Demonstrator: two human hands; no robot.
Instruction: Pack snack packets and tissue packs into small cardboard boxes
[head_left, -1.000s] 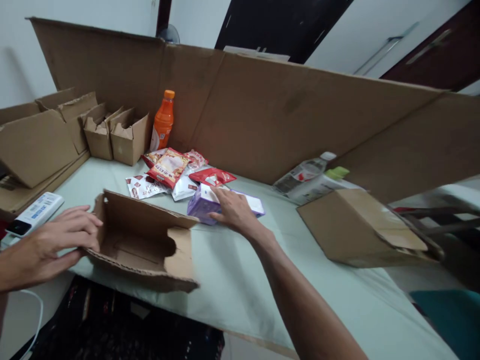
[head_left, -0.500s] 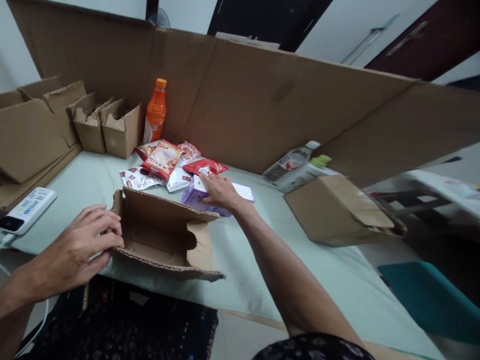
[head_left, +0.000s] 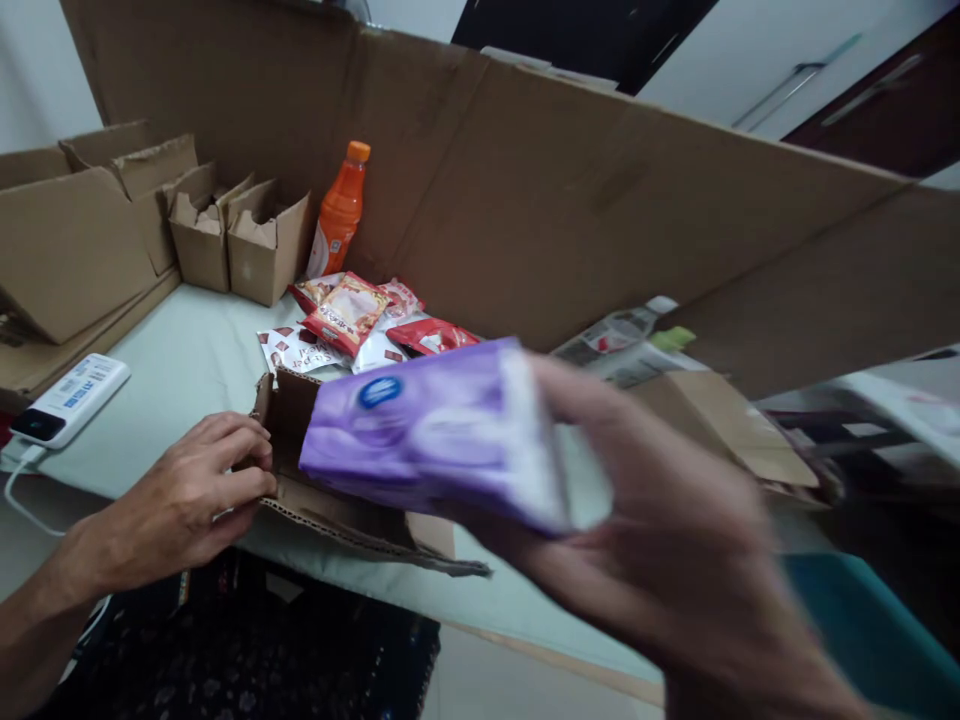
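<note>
My right hand (head_left: 645, 520), smeared by motion, grips a purple tissue pack (head_left: 420, 430) at its right end and holds it up above the table. The pack hides much of the open cardboard box (head_left: 337, 515) beneath it. At the box's left end, my left hand (head_left: 202, 485) is closed on the box wall, fingers curled over the edge. Behind the box lies a heap of red and white snack packets (head_left: 349, 310). An orange drink bottle (head_left: 341, 210) stands at the back of that heap.
Several cardboard boxes (head_left: 75, 240) stand at the left, with a white power bank (head_left: 71, 400) and its cable in front. A tall cardboard panel (head_left: 540, 200) runs along the back. At the right are a clear plastic bottle (head_left: 615, 335) and another cardboard box (head_left: 727, 430).
My right hand has lifted the purple tissue pack off the table and brought it toward me, over the box. My left hand stays on the box's left end. The view has shifted slightly.
</note>
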